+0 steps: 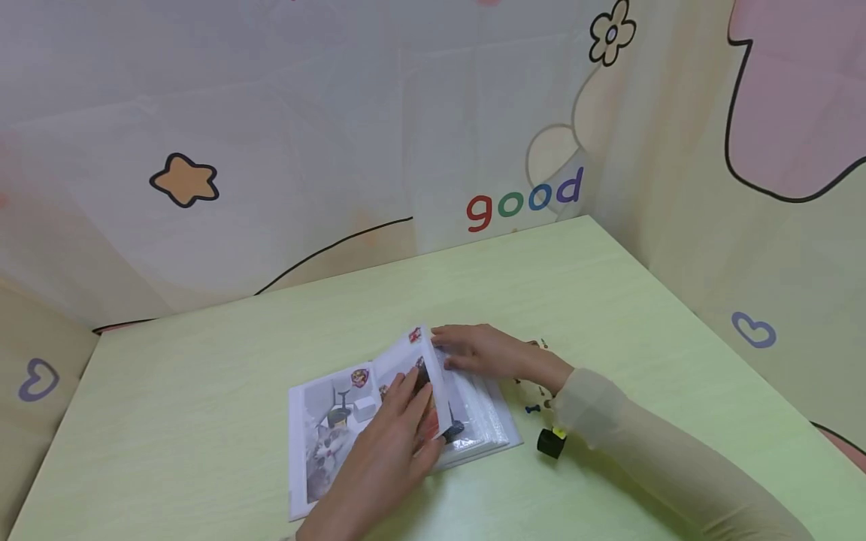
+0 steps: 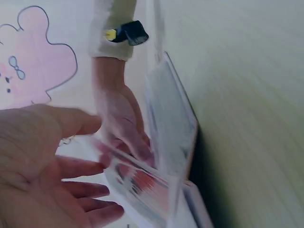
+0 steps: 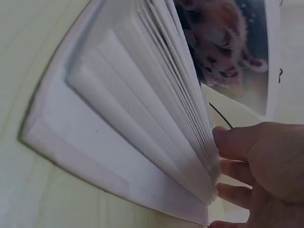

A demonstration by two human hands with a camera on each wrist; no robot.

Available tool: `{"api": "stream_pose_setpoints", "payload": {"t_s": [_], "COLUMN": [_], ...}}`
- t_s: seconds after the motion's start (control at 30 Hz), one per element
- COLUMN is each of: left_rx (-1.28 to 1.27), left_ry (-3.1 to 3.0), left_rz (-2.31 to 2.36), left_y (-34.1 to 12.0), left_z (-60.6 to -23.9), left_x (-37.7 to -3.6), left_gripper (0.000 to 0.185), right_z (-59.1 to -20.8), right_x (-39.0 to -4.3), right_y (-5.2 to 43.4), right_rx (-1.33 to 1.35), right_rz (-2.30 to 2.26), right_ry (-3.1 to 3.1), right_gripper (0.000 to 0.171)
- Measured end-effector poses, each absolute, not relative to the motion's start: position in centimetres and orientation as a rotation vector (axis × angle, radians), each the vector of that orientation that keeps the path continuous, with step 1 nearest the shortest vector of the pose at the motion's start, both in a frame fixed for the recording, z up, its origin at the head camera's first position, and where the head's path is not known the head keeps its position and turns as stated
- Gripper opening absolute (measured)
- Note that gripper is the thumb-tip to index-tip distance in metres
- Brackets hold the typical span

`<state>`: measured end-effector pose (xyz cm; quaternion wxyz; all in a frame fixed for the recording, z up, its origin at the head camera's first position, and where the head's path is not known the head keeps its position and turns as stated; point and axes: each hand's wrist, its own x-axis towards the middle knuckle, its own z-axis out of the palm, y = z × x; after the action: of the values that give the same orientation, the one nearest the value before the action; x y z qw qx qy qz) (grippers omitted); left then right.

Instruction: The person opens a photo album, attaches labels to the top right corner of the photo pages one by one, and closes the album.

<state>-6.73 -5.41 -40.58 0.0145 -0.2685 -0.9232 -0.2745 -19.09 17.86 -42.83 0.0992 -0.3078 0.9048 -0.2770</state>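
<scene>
Photo album (image 1: 338,428): open partway through, your flat left hand (image 1: 392,443) pressing the turned pages, your right hand (image 1: 483,352) pinching the next leaf, thick stack unturned.

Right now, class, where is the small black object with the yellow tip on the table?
In the head view the small black object lies on the green table, right of the open photo album, beside the right forearm's sleeve.

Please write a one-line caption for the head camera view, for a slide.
Left hand flat on an open photo album while right hand lifts a page on the green table.
</scene>
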Motion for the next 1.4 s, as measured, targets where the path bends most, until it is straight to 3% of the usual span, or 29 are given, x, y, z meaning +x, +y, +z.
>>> {"api": "stream_pose_setpoints", "payload": {"t_s": [0.43, 0.9, 1.4], "left_rx": [-0.461, -0.145, 0.029], "left_ry": [-2.545, -2.718, -2.921], "left_rz": [-1.019, -1.047, -1.026], "left_y": [-6.3, -10.5, -13.8], "left_z": [-37.8, -36.2, -37.4], "left_x": [-5.1, -5.6, -5.8], "left_gripper": [0.031, 0.036, 0.013], "right_z": [-42.4, -42.3, -42.5], "right_x": [-18.3, -17.8, -17.9], "right_y": [17.4, 17.5, 17.4], "right_rx": [-1.140, -1.127, -1.090], "right_rz": [-0.568, -0.557, -0.537], "right_ry": [2.807, 2.794, 2.789], "right_gripper": [0.043, 0.044, 0.044]}}
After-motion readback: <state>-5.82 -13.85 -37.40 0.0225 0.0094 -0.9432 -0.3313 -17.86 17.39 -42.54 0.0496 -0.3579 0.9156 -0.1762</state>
